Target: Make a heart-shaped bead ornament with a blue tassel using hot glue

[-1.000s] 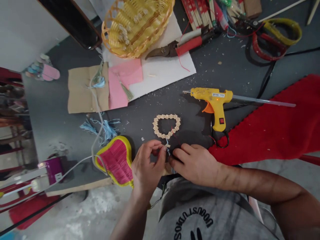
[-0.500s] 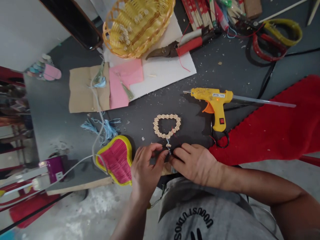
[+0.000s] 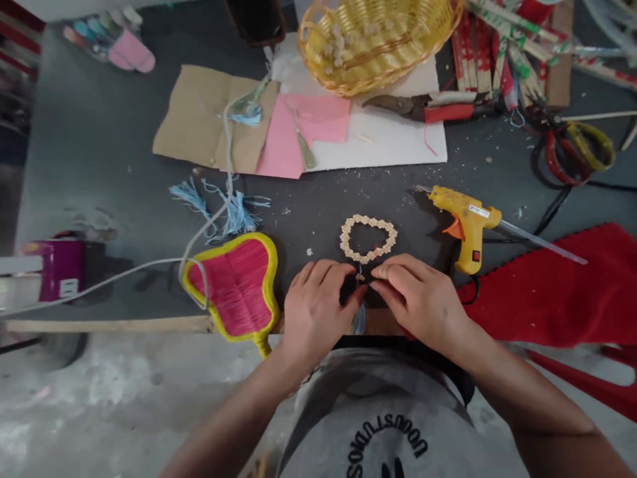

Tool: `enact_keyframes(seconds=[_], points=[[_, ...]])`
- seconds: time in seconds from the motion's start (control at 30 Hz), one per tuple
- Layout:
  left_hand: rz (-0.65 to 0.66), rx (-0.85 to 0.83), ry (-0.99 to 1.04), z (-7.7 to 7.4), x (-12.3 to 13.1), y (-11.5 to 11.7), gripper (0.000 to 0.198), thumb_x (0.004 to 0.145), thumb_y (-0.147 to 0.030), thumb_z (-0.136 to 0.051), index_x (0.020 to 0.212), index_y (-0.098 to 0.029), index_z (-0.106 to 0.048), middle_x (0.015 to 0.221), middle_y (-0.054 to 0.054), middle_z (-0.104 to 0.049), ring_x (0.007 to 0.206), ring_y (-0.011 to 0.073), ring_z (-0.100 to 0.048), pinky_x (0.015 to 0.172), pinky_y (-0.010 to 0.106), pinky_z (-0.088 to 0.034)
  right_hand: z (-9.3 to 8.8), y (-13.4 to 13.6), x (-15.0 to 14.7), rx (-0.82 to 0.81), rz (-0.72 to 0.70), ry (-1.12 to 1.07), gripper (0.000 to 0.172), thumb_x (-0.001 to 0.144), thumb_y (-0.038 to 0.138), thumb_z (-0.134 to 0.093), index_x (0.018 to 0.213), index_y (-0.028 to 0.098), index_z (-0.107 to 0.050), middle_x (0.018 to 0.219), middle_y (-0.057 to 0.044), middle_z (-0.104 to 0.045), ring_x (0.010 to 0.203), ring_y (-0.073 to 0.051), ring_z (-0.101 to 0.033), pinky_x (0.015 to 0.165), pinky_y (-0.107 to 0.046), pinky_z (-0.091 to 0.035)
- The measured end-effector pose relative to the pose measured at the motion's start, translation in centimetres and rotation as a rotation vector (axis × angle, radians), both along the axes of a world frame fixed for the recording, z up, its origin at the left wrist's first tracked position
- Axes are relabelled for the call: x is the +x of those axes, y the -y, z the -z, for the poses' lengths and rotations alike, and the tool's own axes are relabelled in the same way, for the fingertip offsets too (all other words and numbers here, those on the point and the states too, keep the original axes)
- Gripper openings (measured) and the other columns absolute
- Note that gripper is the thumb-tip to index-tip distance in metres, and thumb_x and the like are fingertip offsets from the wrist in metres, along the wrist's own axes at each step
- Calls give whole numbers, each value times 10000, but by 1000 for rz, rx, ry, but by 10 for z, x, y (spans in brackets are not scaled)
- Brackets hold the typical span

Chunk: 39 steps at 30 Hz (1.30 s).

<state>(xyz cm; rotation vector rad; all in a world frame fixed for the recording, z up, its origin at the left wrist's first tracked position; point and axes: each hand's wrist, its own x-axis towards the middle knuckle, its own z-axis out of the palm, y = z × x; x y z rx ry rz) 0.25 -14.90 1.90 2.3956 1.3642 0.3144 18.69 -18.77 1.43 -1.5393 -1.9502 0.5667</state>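
Note:
A ring of small pale beads [image 3: 368, 256] lies on the dark table, with a short cord and a light blue tassel [image 3: 359, 318] hanging from its near side. My left hand [image 3: 321, 309] is at the left of the cord, thumb and forefinger curled towards it near a small bead. From the right, my right hand [image 3: 423, 302] closes its thumb and forefinger in a pinch beside the cord. What sits between those fingertips is too small to make out.
A yellow glue gun [image 3: 465, 222] lies at the right beside red cloth [image 3: 562, 292]. A pink and yellow fan-like piece [image 3: 239, 285] and blue tassels [image 3: 239, 216] are at the left. Further back are a yellow basket [image 3: 378, 50], pliers [image 3: 423, 108], scissors [image 3: 580, 153] and paper [image 3: 199, 119].
The view has shifted and turned, so the table items appear elsewhere. My right fingertips have moved off the cord slightly to its right, and more of the blue tassel shows.

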Motion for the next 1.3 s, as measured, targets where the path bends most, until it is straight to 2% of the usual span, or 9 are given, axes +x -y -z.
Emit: enact_keyframes(seconds=[0.27,0.57,0.7,0.83,1.17,1.3], points=[[15,-5,-54,1,-4,-5,53,854,-240,-616,871,-192,-627,857,32,-661,793,240,-621,705,381,-446,6,-13,-17,10,-58,90,88,926,189,-566,934,175,-653,930,-83,-706,905,-214,-678,814,-337,-574],[-13,-30,-20,2,-2,-6,64,867,-252,-591,854,-200,-626,823,23,-660,783,233,-621,680,379,-398,1,-18,-14,-46,-75,0,101,922,146,-559,960,198,-637,904,-65,-684,866,-171,-656,783,-292,-557],[2,-55,-14,1,-3,-7,40,849,-229,-599,848,-197,-624,829,26,-664,796,237,-628,673,378,-392,-2,-19,-17,-56,-87,24,31,910,190,-603,895,205,-624,851,-49,-669,801,-166,-645,695,-276,-539],[11,-80,-16,-1,-5,-9,32,832,-199,-597,844,-194,-627,837,27,-667,801,237,-633,670,374,-388,-3,-22,-19,-93,-93,50,79,904,172,-596,834,203,-614,786,-32,-649,715,-148,-620,630,-257,-503],[11,-48,-5,1,-4,-9,75,887,-248,-576,854,-203,-626,828,18,-664,787,231,-630,673,376,-381,0,-21,-9,-85,-140,55,125,948,169,-543,940,193,-666,900,-66,-709,868,-175,-672,793,-309,-561],[16,-51,-6,1,-4,-9,67,877,-239,-585,853,-198,-632,826,24,-666,786,229,-629,667,372,-379,1,-19,-7,-93,-121,42,136,950,183,-554,944,206,-688,908,-57,-721,873,-172,-679,794,-317,-575]])
